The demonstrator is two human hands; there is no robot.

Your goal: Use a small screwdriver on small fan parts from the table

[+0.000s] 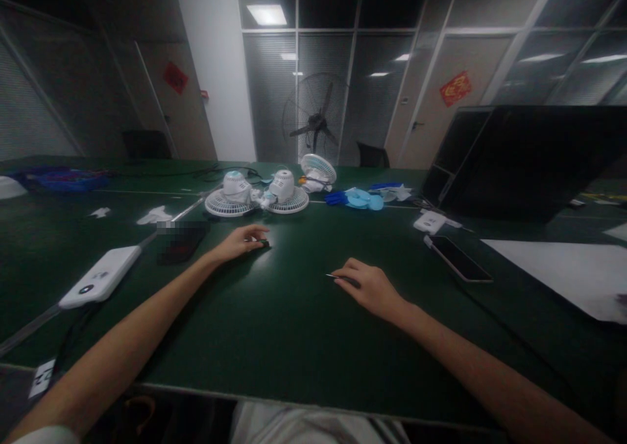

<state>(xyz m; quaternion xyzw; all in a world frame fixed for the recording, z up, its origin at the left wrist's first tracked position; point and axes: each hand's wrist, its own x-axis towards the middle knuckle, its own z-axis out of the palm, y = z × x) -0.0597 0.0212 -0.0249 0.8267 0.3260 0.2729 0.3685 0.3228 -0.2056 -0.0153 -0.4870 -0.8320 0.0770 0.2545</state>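
Observation:
My left hand (241, 243) rests low over the green table, its thumb and fingers closed on a small dark green piece (265, 243). That piece is too small to name, and part of it hides behind the fingertips. To the right, my right hand (366, 286) is wrapped round a slim tool with a thin silver tip (330, 275) and a dark handle. The tip points left, apart from the small piece. Beyond my left hand lie white fan heads (238, 200) with round grilles, face down.
A white power bank (100, 277) and a dark phone-like slab (181, 243) lie left. On the right are a phone (463, 259), white paper (553, 274) and a large black monitor (529, 163). Light blue fan blades (365, 199) sit at the back; the table's front edge (274, 398) is near me.

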